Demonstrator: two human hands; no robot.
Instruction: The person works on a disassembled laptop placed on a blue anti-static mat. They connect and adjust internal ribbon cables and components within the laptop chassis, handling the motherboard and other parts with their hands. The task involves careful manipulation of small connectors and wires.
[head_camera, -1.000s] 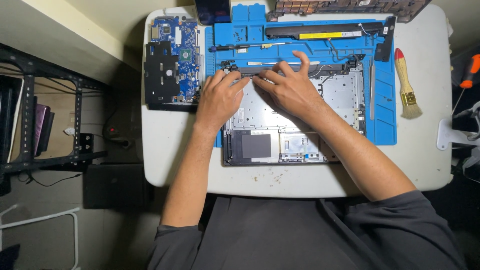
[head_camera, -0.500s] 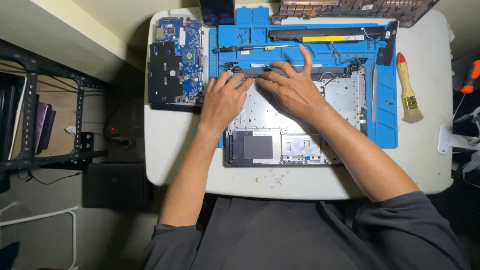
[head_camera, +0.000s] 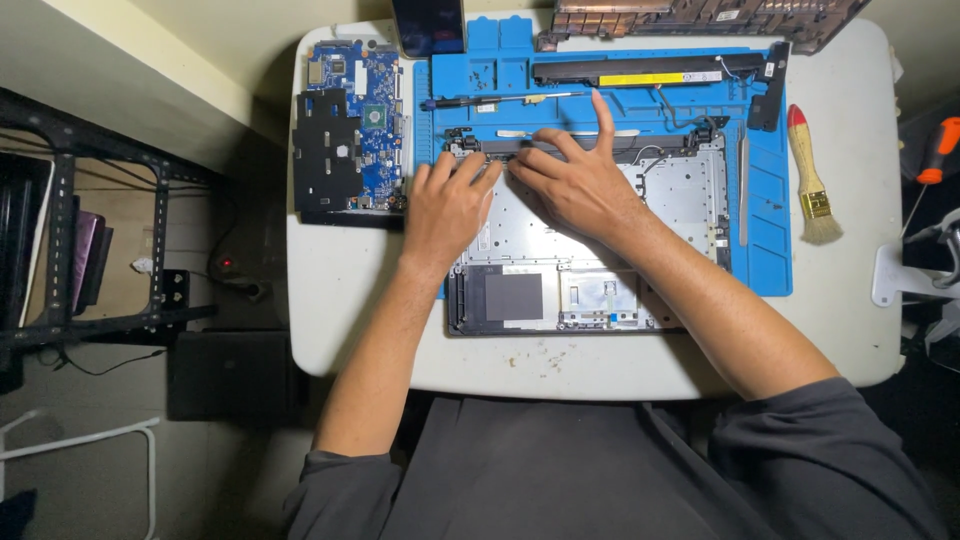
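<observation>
An opened silver laptop base (head_camera: 670, 200) lies on a blue work mat (head_camera: 765, 270) on a white table. My left hand (head_camera: 447, 205) rests on its upper left part, fingertips on the dark hinge strip (head_camera: 500, 147) along the back edge. My right hand (head_camera: 575, 180) presses the same strip just right of it, index finger stretched up over the mat. Neither hand holds a tool. The middle of the base is hidden under my hands.
A blue circuit board with a black plate (head_camera: 345, 130) lies left of the mat. A screwdriver (head_camera: 500, 100), a long black bar with a yellow label (head_camera: 640, 72), a red-handled brush (head_camera: 808, 175), a phone (head_camera: 428, 25) and another laptop shell (head_camera: 700, 20) sit nearby. A black shelf (head_camera: 90, 250) stands left.
Both hands have shifted slightly along the hinge strip; the left fingers have moved up onto it. The camera view has drifted a little.
</observation>
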